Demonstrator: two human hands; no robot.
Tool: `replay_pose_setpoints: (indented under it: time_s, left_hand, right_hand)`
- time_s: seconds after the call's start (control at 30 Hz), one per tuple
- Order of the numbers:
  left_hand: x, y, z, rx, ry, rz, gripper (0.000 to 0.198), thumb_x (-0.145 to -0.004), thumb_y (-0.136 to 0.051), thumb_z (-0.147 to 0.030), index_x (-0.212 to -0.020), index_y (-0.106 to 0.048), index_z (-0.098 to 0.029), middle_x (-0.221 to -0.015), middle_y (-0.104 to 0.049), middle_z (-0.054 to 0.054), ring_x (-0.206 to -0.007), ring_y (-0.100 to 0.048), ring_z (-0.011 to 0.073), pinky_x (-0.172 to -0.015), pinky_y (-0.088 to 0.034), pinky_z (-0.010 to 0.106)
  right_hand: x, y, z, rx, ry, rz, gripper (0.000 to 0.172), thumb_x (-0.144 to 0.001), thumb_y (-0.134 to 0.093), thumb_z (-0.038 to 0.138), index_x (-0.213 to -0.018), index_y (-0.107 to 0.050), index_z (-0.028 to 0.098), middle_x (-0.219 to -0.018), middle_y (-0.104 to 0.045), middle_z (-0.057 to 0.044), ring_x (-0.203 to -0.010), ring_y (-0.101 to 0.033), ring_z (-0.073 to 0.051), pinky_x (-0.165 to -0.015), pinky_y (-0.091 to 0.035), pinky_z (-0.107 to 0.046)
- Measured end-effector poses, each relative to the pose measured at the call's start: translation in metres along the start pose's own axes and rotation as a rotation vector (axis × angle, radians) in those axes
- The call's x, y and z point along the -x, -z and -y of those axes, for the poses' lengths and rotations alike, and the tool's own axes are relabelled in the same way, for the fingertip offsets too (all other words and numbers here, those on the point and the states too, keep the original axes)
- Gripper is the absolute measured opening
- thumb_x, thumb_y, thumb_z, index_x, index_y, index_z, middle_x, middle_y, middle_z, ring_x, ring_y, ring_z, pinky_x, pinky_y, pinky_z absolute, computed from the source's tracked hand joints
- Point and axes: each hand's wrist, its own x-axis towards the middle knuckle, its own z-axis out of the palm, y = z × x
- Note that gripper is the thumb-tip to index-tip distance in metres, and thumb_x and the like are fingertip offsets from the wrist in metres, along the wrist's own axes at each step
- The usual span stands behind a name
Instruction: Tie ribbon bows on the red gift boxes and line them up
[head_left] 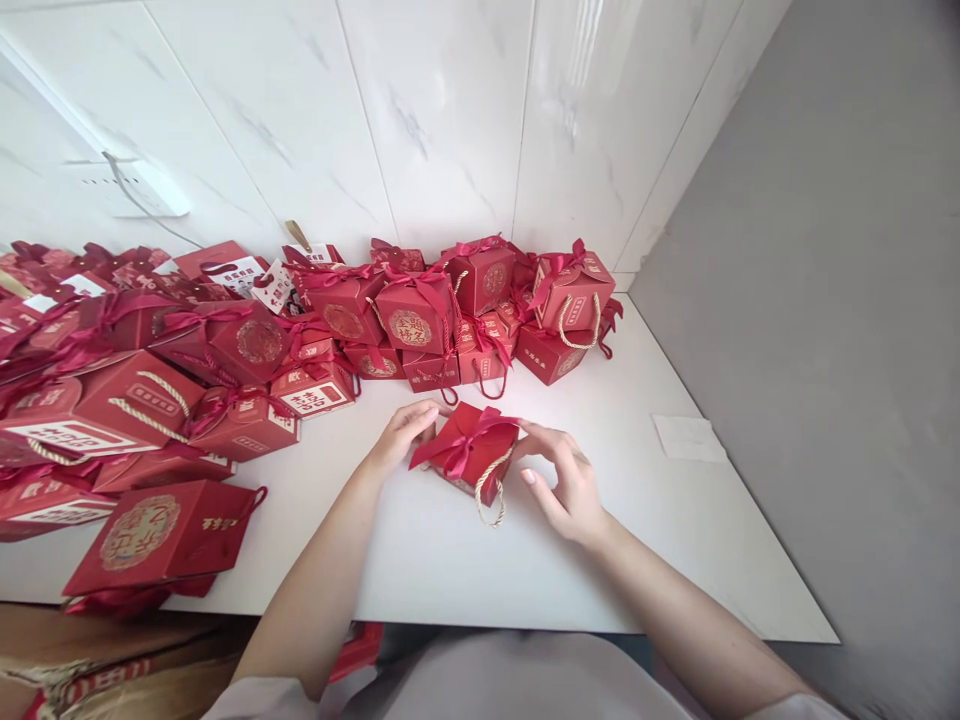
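A small red gift box [466, 440] with a dark pink ribbon bow on top sits on the white table in front of me. A twisted cream cord handle [491, 490] hangs down its near right side. My left hand [409, 433] is at the box's left side, fingers curved and partly hidden behind the ribbon; whether they grip the box is unclear. My right hand [562, 475] is at the right side, thumb and fingers apart, with a fingertip at the box's upper right corner.
Stacked red gift boxes [409, 315] line the tiled wall and crowd the left side. One box [154, 535] lies near the front left edge. A white paper [688, 437] lies on the right, by a grey panel. A cardboard carton [127, 665] stands below the table's left edge.
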Motion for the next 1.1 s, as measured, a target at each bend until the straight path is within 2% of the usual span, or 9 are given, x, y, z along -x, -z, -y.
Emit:
replay_pose_setpoints:
  time_s: [0.07,0.17,0.23,0.33,0.5,0.67,0.83,0.97,1.1]
  left_hand:
    - [-0.002,0.004,0.003,-0.002,-0.031,-0.079,0.043,-0.088,-0.056,-0.052,-0.065,-0.062,-0.016,-0.051,-0.045,-0.002,-0.048,-0.042,0.0121,-0.052,-0.034,0.027]
    - [-0.005,0.008,0.007,-0.002,-0.095,-0.180,0.037,-0.086,-0.060,-0.050,-0.069,-0.058,-0.018,-0.071,-0.057,0.001,-0.069,-0.055,0.0152,-0.065,-0.043,0.027]
    - [-0.007,0.009,0.008,0.000,-0.137,-0.188,0.029,-0.084,-0.064,-0.048,-0.090,-0.063,-0.020,-0.095,-0.063,0.004,-0.094,-0.059,0.0191,-0.081,-0.046,0.028]
    - [-0.006,0.005,0.007,0.019,-0.182,-0.083,0.044,-0.084,-0.065,-0.045,-0.121,-0.056,-0.023,-0.129,-0.058,0.009,-0.124,-0.051,0.0253,-0.098,-0.044,0.035]
    - [-0.001,-0.001,0.003,0.060,-0.143,0.111,0.061,-0.084,-0.068,-0.038,-0.138,-0.045,-0.026,-0.139,-0.053,0.012,-0.129,-0.050,0.0285,-0.106,-0.041,0.041]
    - [0.004,-0.002,-0.004,0.035,-0.210,0.152,0.080,-0.080,-0.073,-0.033,-0.149,-0.033,-0.030,-0.154,-0.038,0.009,-0.142,-0.035,0.0295,-0.115,-0.033,0.040]
    - [0.005,-0.003,-0.002,0.053,-0.150,0.148,0.051,-0.083,-0.069,-0.038,-0.130,-0.051,-0.025,-0.133,-0.054,0.009,-0.120,-0.055,0.0265,-0.099,-0.045,0.035]
    - [0.000,0.001,0.001,0.017,-0.261,-0.006,0.030,-0.091,-0.056,-0.045,-0.107,-0.060,-0.021,-0.114,-0.060,0.008,-0.116,-0.055,0.0248,-0.102,-0.042,0.036]
    - [0.002,0.010,-0.006,-0.132,-0.309,-0.033,0.025,-0.087,-0.062,-0.045,-0.090,-0.059,-0.020,-0.120,-0.058,0.010,-0.122,-0.050,0.0271,-0.105,-0.040,0.041]
  right_hand:
    - [-0.003,0.001,-0.001,0.027,0.009,-0.012,0.051,-0.098,-0.048,0.036,-0.145,-0.034,0.024,-0.129,-0.064,-0.014,-0.124,-0.058,-0.031,-0.105,-0.042,-0.057]
    - [-0.005,0.002,-0.002,0.048,0.040,-0.009,0.055,-0.096,-0.049,0.041,-0.146,-0.034,0.023,-0.146,-0.049,-0.016,-0.138,-0.043,-0.034,-0.110,-0.035,-0.061]
    - [-0.005,0.002,-0.002,0.048,0.067,0.001,0.054,-0.095,-0.053,0.040,-0.143,-0.036,0.024,-0.143,-0.051,-0.016,-0.135,-0.046,-0.033,-0.110,-0.037,-0.061]
    - [-0.002,-0.001,0.000,0.091,0.091,0.025,0.049,-0.091,-0.060,0.036,-0.136,-0.043,0.025,-0.127,-0.061,-0.015,-0.118,-0.059,-0.031,-0.105,-0.042,-0.059]
    - [0.001,-0.006,0.000,0.051,0.051,0.125,0.047,-0.092,-0.064,0.030,-0.134,-0.043,0.028,-0.075,-0.069,0.002,-0.072,-0.069,-0.020,-0.104,-0.043,-0.054]
    - [-0.001,-0.008,-0.002,0.003,-0.027,0.097,0.051,-0.096,-0.058,0.021,-0.142,-0.038,0.028,-0.094,-0.074,-0.003,-0.098,-0.070,-0.022,-0.098,-0.050,-0.046]
    - [-0.001,-0.008,-0.005,-0.063,-0.140,0.047,0.049,-0.096,-0.055,0.021,-0.143,-0.038,0.027,-0.135,-0.061,-0.011,-0.125,-0.058,-0.025,-0.102,-0.050,-0.046]
    - [-0.001,-0.008,-0.006,-0.022,-0.064,0.009,0.049,-0.094,-0.058,0.019,-0.140,-0.042,0.027,-0.135,-0.058,-0.011,-0.126,-0.055,-0.027,-0.102,-0.049,-0.049]
    - [-0.001,-0.009,-0.005,0.003,0.009,-0.013,0.048,-0.092,-0.059,0.017,-0.137,-0.046,0.027,-0.130,-0.059,-0.012,-0.123,-0.056,-0.029,-0.099,-0.051,-0.051]
